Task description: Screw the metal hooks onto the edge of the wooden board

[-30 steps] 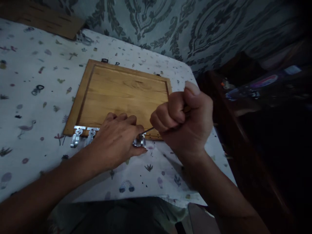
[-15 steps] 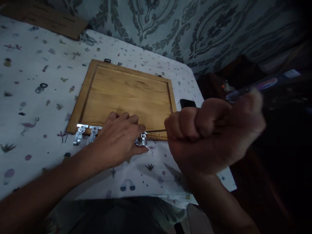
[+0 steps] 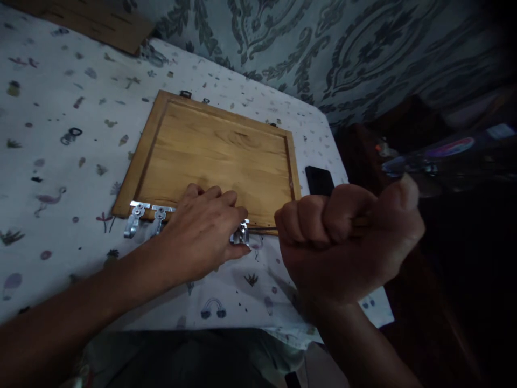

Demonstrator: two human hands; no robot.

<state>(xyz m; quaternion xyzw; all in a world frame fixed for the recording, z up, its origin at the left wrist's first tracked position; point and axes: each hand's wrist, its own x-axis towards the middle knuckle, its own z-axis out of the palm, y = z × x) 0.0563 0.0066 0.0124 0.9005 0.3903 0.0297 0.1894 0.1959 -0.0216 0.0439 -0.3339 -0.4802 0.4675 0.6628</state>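
A framed wooden board [image 3: 226, 156] lies flat on the cloth-covered table. Shiny metal hooks [image 3: 135, 220] line the left part of its near edge. My left hand [image 3: 205, 231] rests over that edge, its thumb and forefinger pinching another metal hook [image 3: 243, 235]. My right hand [image 3: 343, 242] is closed in a fist, thumb raised, around a screwdriver whose thin dark shaft [image 3: 263, 230] points left at the pinched hook. The fist hides most of the screwdriver's handle. Whether the tip sits in a screw is too small to tell.
A black phone-like object [image 3: 319, 180] lies right of the board. Cardboard [image 3: 117, 27] and some metal pieces [image 3: 152, 55] are at the back left, by the patterned wall covering [image 3: 278, 43]. A plastic bottle [image 3: 448, 151] shows at the dark right side.
The right fist has dropped, and its raised thumb has tilted back to the left. The screwdriver shaft now lies lower against the hook. The left hand keeps its pinch; the view has shifted slightly.
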